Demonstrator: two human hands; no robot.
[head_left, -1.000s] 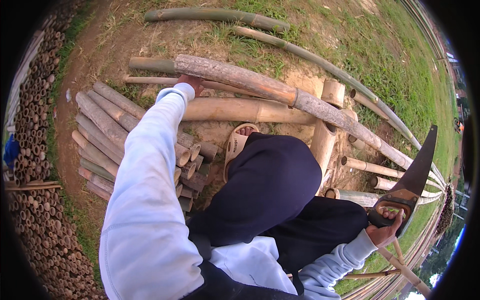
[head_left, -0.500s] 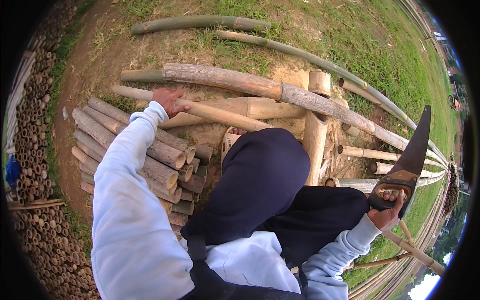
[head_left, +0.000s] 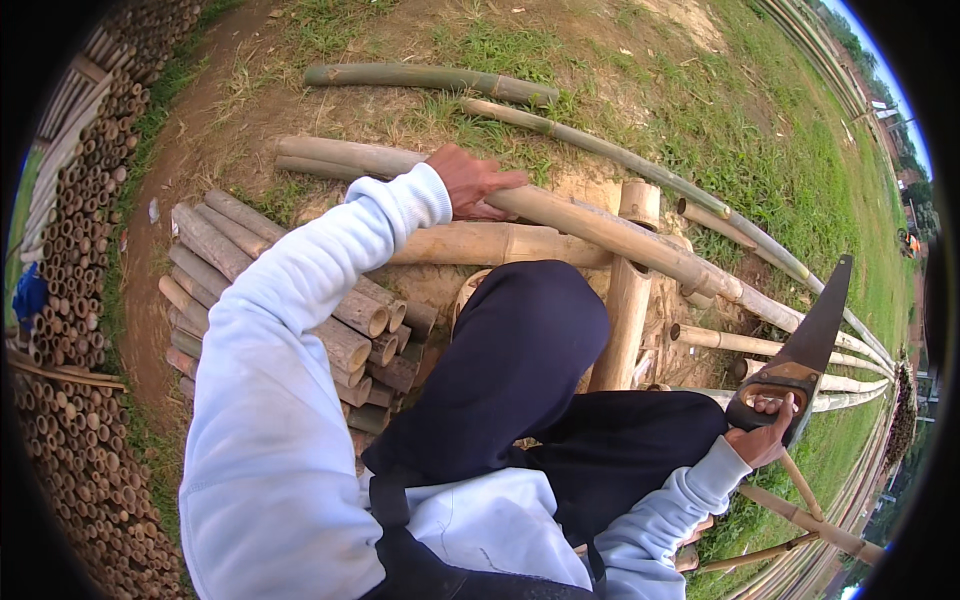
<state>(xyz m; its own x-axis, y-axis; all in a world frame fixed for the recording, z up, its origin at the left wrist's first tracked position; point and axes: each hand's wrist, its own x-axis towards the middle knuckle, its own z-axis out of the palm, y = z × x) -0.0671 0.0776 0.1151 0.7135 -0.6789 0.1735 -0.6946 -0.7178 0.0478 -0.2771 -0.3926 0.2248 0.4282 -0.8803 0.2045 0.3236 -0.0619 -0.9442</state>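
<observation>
My left hand is closed over a long tan bamboo pole, palm down, with its fingers partly hidden behind the pole. Toward the pole's left end a second, narrower length shows close against it. The pole slants across a thick bamboo support and runs off to the right. A thick bamboo piece lies on the ground just under my left wrist. Out to the right, my right hand grips the handle of a handsaw, whose blade points up and away from the pole's near part.
Cut bamboo lengths are stacked left of my knee. Large piles of bamboo stand at the far left. Green poles lie on the grass beyond, and more poles lie at the right. A bamboo frame stands at lower right.
My left hand has moved right and slightly up, from a thin pole nearer me onto the long pole. A smooth tan surface now shows where rough grey bark was. The saw has dipped a little.
</observation>
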